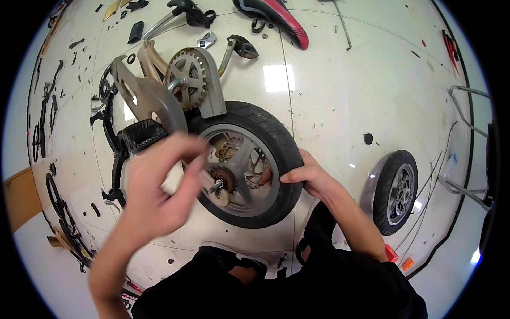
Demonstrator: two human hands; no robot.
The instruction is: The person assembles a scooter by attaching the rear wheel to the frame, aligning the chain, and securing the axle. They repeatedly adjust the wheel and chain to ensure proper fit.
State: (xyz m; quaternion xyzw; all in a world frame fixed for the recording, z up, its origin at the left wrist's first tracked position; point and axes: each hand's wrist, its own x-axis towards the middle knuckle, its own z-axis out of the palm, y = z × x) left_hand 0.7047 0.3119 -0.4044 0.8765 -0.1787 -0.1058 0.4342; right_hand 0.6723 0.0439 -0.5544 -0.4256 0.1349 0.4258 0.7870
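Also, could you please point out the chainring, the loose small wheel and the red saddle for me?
chainring (187,80): head view, on its toothed disc.
loose small wheel (394,191): head view, on its black tyre.
red saddle (281,13): head view, on its red top.

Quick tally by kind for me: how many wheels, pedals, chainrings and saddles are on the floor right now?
Wheels: 2, one held by the right hand at its tyre, one lying apart
Pedals: 2
Chainrings: 1
Saddles: 1
Total: 6
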